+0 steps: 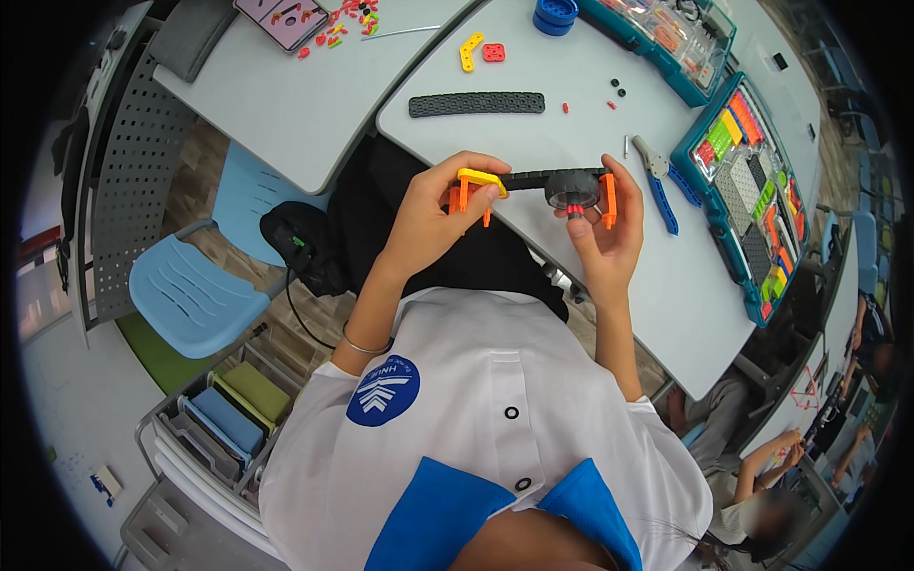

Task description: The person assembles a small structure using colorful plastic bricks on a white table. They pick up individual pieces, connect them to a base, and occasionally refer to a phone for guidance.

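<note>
Between my two hands, just over the near edge of the table, is a small construction-kit model with a long black beam [529,179]. My left hand [440,214] pinches its left end, where a yellow piece [483,179] joins orange parts. At the other end, my right hand [614,243] closes around an upright orange bar [609,202] and a black wheel [571,188]. A red piece shows below the wheel, by the right thumb. Fingers partly cover both ends. Farther back on the table lies a loose black perforated strip [476,105].
Blue-handled pliers [659,186] lie right of my hands, beside a teal case [728,214] of coloured parts. Another case [657,48] stands behind. Yellow [467,52] and red [493,53] pieces, blue wheels [555,14] and a phone [282,19] lie farther back. Another person sits lower right.
</note>
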`<state>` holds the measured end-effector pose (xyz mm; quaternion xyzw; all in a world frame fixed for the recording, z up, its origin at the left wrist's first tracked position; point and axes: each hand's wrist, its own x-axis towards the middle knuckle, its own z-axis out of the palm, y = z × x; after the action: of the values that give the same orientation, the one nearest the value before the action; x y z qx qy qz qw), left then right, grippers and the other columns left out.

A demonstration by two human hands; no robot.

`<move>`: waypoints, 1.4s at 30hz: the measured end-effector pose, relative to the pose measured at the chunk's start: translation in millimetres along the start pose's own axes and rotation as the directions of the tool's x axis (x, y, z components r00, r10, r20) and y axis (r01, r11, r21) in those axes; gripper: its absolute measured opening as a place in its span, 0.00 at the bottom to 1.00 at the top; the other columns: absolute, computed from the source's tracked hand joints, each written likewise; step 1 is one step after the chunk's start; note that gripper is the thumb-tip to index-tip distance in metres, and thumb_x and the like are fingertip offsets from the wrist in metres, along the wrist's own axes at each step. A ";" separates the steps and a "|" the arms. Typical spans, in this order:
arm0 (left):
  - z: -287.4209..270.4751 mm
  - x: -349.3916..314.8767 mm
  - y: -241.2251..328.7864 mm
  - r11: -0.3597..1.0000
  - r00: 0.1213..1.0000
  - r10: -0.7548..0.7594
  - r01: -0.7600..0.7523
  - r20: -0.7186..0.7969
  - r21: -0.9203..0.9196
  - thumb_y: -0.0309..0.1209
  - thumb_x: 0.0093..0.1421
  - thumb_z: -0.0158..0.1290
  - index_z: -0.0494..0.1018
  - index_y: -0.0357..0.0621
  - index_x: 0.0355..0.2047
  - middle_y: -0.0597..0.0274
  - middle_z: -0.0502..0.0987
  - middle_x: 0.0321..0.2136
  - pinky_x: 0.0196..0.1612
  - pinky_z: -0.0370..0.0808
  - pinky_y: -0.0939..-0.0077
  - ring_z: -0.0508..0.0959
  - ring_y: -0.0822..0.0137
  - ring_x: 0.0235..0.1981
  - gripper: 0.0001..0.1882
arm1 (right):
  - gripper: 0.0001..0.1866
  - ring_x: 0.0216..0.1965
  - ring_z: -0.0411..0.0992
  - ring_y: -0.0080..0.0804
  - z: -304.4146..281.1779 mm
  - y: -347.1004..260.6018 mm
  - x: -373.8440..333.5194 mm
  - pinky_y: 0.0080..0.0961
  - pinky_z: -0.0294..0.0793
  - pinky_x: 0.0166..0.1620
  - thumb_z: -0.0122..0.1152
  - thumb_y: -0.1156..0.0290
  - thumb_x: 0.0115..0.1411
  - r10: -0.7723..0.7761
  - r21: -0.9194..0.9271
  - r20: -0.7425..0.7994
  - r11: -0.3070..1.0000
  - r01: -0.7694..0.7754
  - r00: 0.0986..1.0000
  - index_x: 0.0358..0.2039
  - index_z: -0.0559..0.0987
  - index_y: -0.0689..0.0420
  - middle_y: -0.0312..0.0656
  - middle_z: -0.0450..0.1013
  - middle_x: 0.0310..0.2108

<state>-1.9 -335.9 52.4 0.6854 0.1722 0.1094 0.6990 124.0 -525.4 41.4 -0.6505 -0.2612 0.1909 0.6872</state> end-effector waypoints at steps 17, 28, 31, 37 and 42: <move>-171.8 67.1 26.6 0.295 0.716 0.664 0.014 -0.216 0.955 0.40 0.65 0.57 0.78 0.53 0.54 0.54 0.70 0.59 0.54 0.71 0.65 0.69 0.56 0.56 0.18 | 0.35 0.55 0.70 0.32 4.0 -5.5 5.1 0.31 0.73 0.57 0.69 0.76 0.57 0.023 0.008 -0.181 1.000 -0.022 0.983 0.63 0.64 0.61 0.45 0.66 0.53; -238.2 98.7 -21.6 -0.001 0.675 0.726 0.191 -0.131 0.982 0.50 0.66 0.51 0.74 0.59 0.58 0.56 0.62 0.66 0.60 0.61 0.53 0.62 0.49 0.60 0.24 | 0.33 0.53 0.71 0.31 5.0 -7.0 7.1 0.30 0.72 0.57 0.67 0.77 0.58 0.040 -0.005 -0.187 0.999 -0.042 0.982 0.62 0.65 0.62 0.46 0.67 0.52; -238.6 97.7 -24.8 -0.001 0.759 0.642 0.136 -0.104 0.991 0.50 0.65 0.52 0.74 0.57 0.58 0.60 0.66 0.65 0.61 0.60 0.54 0.63 0.51 0.60 0.24 | 0.33 0.53 0.71 0.31 5.6 -7.2 6.8 0.30 0.72 0.57 0.67 0.77 0.58 0.043 0.005 -0.173 0.999 -0.043 0.984 0.62 0.65 0.62 0.45 0.68 0.51; -239.9 98.2 -33.0 0.043 0.737 0.658 0.168 -0.154 0.985 0.49 0.66 0.52 0.74 0.59 0.59 0.58 0.66 0.65 0.65 0.56 0.52 0.61 0.51 0.61 0.23 | 0.32 0.52 0.72 0.31 4.5 -7.1 6.0 0.29 0.71 0.57 0.67 0.77 0.58 0.042 -0.005 -0.171 0.999 -0.044 0.984 0.62 0.65 0.62 0.45 0.69 0.51; -240.2 99.3 -35.1 0.081 0.721 0.677 0.127 -0.148 0.989 0.49 0.65 0.54 0.76 0.60 0.57 0.55 0.65 0.66 0.65 0.55 0.52 0.61 0.50 0.61 0.22 | 0.32 0.52 0.72 0.31 3.5 -5.4 6.2 0.29 0.70 0.58 0.68 0.77 0.58 0.045 -0.031 -0.172 0.998 -0.051 0.984 0.62 0.65 0.62 0.46 0.69 0.50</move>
<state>-7.7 -77.5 8.2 0.9094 0.2613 0.3192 -0.0531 126.4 -519.3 47.5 -0.6826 -0.1888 0.1463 0.6906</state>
